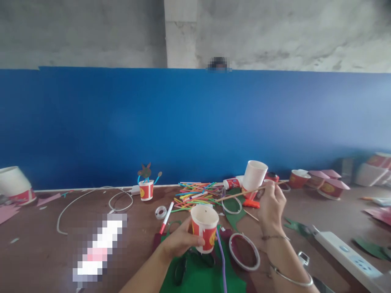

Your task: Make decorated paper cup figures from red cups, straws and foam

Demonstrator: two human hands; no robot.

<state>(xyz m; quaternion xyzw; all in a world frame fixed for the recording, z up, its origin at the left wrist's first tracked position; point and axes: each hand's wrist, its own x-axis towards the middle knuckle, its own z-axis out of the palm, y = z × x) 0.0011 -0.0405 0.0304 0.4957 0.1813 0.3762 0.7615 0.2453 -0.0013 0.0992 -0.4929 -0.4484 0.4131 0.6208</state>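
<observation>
Nearest me, the green sheet (pixel 201 280) lies on the tabletop (pixel 39 260), with dark-handled scissors (pixel 180 270) on it and a purple strip (pixel 222 260) running past them. A large tape ring (pixel 244 251) lies just to the right. Above the sheet, my left fingers (pixel 198 241) are curled round the side of a red-and-white paper cup (pixel 205 234), rim up and roughly upright. A small dark spot shows inside it; I cannot tell whether that is a hole. Thin card gives easily, so a light, even hold low on the wall suits it better than a squeeze, which would push the rim out of round.

Farther out, my right fingers (pixel 270 189) are pinched together on a slim wooden stick (pixel 241 194), its long free end slanting left and down towards the cup's far side, apart from the rim as far as I can judge. Gripped so far back, that tip will magnify any tremor; a pinch closer to it would steer more surely. Beyond the cup are a pile of coloured sticks (pixel 198 193) and the tall white cup (pixel 255 174), so a shallow, slow swing of the wrist would avoid snagging either.
</observation>
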